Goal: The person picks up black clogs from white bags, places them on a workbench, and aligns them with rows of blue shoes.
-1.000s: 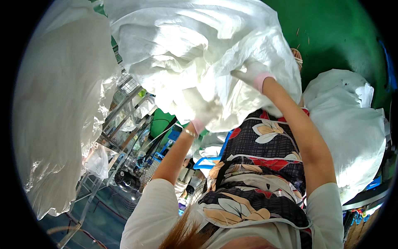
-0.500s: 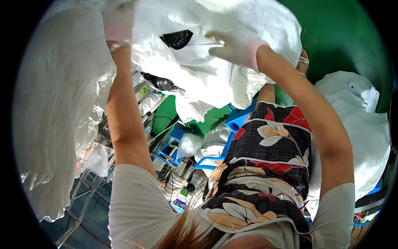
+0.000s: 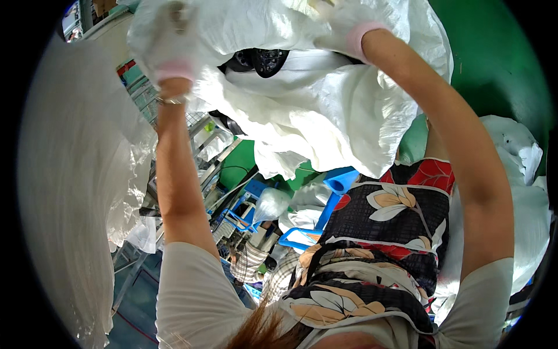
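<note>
Head view: compared with half a second ago, the right hand (image 3: 343, 28) is farther up the white sack (image 3: 325, 107), and more black parts (image 3: 269, 61) show between and just below the hands, leaving them more exposed. The left hand (image 3: 173, 41) is blurred; how closed either is, or whether it grips, cannot be told. Thin, crinkled folds surround glossy, rounded, hard-looking shapes.

The large, crinkled white sack (image 3: 343, 107) shows rounded, glossy black parts (image 3: 270, 61). The fabric gloves (image 3: 349, 22) are white with pink cuffs (image 3: 175, 70). The black, gridded cloth apron (image 3: 372, 225) bears red patches and white-and-peach flowers (image 3: 392, 200).
</note>
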`<state>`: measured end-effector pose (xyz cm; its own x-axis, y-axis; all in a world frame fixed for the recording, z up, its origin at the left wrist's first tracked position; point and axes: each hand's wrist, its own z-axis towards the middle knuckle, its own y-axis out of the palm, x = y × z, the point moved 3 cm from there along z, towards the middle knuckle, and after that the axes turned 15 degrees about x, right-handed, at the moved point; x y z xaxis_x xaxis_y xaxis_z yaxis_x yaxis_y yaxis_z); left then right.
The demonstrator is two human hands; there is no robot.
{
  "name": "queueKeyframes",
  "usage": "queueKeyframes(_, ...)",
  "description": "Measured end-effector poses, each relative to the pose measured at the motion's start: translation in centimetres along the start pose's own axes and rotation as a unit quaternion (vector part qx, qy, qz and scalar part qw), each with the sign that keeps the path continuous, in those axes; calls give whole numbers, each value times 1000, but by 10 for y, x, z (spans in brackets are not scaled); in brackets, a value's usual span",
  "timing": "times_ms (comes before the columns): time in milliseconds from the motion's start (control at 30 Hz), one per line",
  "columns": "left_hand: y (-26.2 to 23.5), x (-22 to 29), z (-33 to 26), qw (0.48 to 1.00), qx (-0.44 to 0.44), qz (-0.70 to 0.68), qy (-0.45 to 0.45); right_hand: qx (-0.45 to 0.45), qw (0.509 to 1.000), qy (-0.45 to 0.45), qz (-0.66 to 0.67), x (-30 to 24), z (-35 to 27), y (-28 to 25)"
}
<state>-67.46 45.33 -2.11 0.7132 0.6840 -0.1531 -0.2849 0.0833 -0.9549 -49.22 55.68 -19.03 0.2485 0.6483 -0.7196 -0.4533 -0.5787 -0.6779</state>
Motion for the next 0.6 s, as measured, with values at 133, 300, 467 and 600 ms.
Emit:
queueKeyframes(133, 31, 12, -50, 983, -138, 77, 97, 85, 995, 28, -33, -12, -5, 30)
queueKeyframes(300, 37, 11, -52, 984, -84, 95, 129, 97, 991, -32, -89, 16, 3, 49)
queueKeyframes(467, -5, 47, -27, 973, 2, -79, 219, 141, 989, 1, -47, 48, 59, -6)
queueKeyframes(600, 18, 99, -73, 929, -183, -190, 261, 279, 926, -2, 255, 41, 94, -69)
